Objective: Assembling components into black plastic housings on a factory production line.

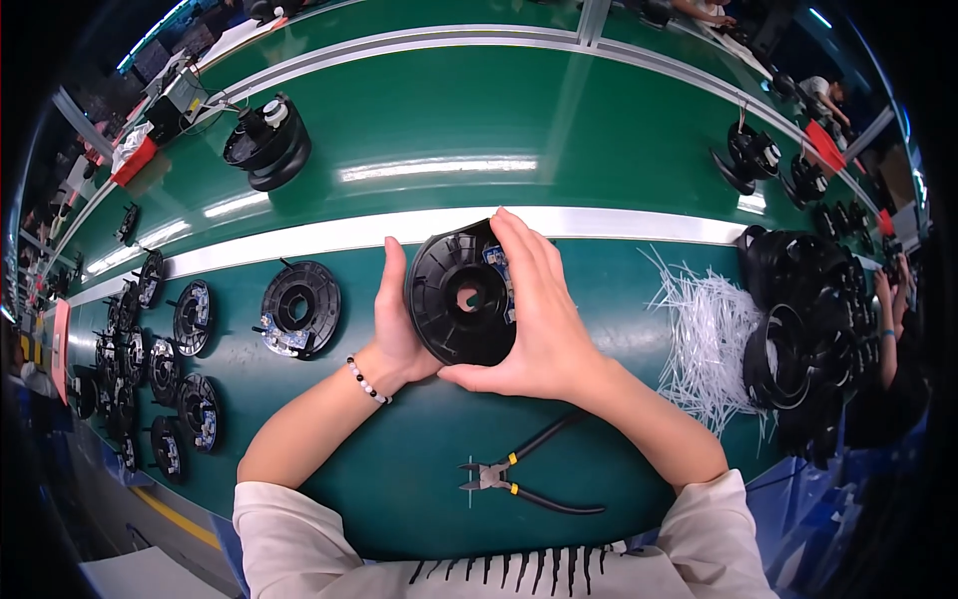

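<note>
Between both hands, raised over the green bench, is a round black plastic housing (pixel 446 299) with a hole in its middle and a blue circuit board (pixel 496 262) along its right side. My left hand (pixel 396 324) supports it from the left and below, thumb pointing up. Around the right side wraps my right hand (pixel 539 309), fingers over the top edge and thumb at the bottom. Nearer to me lie side cutters (pixel 491 476) with black handles and yellow bands, jaws pointing left. A similar round black housing (pixel 300 309) with a circuit board rests left of my hands.
Several more black housings (pixel 197 411) crowd the bench's left side. To the right are a heap of white plastic strips (pixel 704 344), likely cable ties, and a pile of black ring-shaped parts (pixel 798 339). Beyond the white strip stands a black assembly (pixel 267 140). A co-worker's arm (pixel 888 319) shows far right.
</note>
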Demonstrator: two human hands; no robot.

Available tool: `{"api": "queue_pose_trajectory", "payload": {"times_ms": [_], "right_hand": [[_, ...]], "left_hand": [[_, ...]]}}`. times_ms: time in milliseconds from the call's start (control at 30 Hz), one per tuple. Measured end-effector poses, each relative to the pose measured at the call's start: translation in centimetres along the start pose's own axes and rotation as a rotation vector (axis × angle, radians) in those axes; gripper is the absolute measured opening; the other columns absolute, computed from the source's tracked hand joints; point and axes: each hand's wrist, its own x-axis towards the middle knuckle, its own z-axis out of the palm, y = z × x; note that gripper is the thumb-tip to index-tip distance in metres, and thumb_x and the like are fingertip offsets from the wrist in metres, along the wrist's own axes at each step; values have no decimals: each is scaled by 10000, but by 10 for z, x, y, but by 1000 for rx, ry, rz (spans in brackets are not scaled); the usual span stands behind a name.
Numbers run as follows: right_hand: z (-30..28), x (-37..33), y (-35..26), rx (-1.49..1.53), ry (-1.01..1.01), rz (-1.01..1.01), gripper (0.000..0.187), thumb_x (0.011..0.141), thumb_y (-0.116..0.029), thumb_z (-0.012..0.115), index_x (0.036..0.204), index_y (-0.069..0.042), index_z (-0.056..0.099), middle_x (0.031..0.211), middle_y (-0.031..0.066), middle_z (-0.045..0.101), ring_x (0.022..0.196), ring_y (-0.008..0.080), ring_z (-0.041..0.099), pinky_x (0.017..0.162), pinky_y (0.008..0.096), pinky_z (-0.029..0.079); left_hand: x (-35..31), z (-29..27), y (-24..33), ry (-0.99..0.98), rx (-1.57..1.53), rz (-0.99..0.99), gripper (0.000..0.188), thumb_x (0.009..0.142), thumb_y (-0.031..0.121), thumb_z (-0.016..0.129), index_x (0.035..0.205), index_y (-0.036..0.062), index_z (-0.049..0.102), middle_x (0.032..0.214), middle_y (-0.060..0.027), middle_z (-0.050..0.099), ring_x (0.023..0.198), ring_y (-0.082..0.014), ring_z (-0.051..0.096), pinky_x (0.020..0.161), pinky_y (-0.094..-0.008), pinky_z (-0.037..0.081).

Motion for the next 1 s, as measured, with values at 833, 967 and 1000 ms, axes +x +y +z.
{"api": "queue_pose_trajectory", "payload": {"times_ms": [833,967,1000], "right_hand": [[-137,-106,22,-320,302,73,279,636,-103,699,888,-38,602,989,88,572,948,278,519,810,368,429],[-195,-164,48,-809,441,170,204,601,-65,691,785,-58,602,835,58,581,726,245,524,635,335,422],[-209,-172,49,-842,442,278,237,591,-101,713,796,-51,607,830,50,582,740,240,521,648,331,425]], "left_hand": [[190,-45,52,152,153,207,224,881,183,448,971,-13,509,1007,-138,562,962,-232,519,911,-346,397],[219,-105,86,445,392,324,227,838,198,592,891,-17,543,913,-106,581,894,-197,554,814,-279,449],[210,-89,80,423,498,360,383,851,280,568,1055,-39,504,1055,-151,554,1063,-238,492,936,-338,359]]}}
